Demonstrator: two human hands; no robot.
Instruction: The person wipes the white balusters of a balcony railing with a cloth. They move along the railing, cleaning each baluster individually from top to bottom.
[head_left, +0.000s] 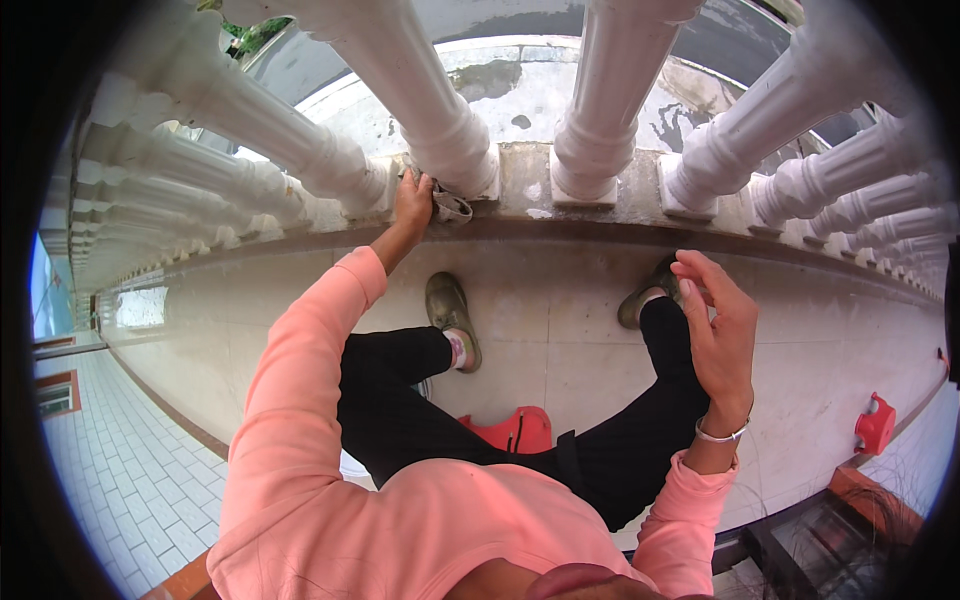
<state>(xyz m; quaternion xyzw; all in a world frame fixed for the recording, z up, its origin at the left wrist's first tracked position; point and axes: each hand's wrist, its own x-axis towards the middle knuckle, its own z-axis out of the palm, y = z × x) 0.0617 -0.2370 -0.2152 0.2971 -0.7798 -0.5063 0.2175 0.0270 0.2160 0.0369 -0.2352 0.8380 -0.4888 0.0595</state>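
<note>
My left hand (414, 201) grips a crumpled grey rag (451, 209) at the foot of a white fluted baluster (442, 127). Part of the rag hangs over the inner edge of the stained concrete ledge (521, 176), and some of it is hidden under my fingers. My right hand (721, 322) holds nothing. It hovers above my right knee, fingers loosely bent with the thumb apart from them, and a silver bangle circles that wrist. To the right along the ledge stands a second baluster (596, 135).
More balusters (720, 161) line both sides. My shoes (450, 319) rest on the pale tiled floor (547, 300), knees spread. Between my legs shows a red object (517, 429), partly hidden. Another red plastic object (875, 424) sits by the right wall. White brick-patterned wall (127, 480) rises at left.
</note>
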